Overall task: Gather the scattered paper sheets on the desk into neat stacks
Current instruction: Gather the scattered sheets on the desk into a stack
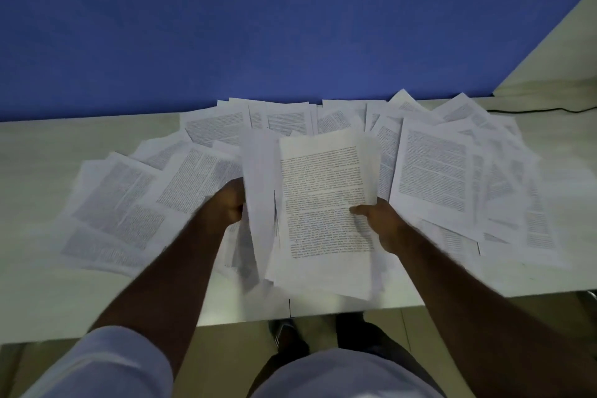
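Both hands hold a loose bundle of printed paper sheets (pixel 323 203) above the middle of the desk. My left hand (pixel 227 203) grips the bundle's left edge, where several sheets hang unevenly. My right hand (pixel 381 223) grips its right edge, thumb lying across the top printed page. More printed sheets lie fanned out on the desk: a spread on the left (pixel 129 203), a row at the back (pixel 284 121) against the wall, and an overlapping pile on the right (pixel 452 171).
The pale desk (pixel 48 155) runs along a blue wall (pixel 258 26). A seam (pixel 289 307) splits the desk near its front edge. A black cable (pixel 549 110) lies at the back right. My shoes (pixel 290 336) show on the floor below.
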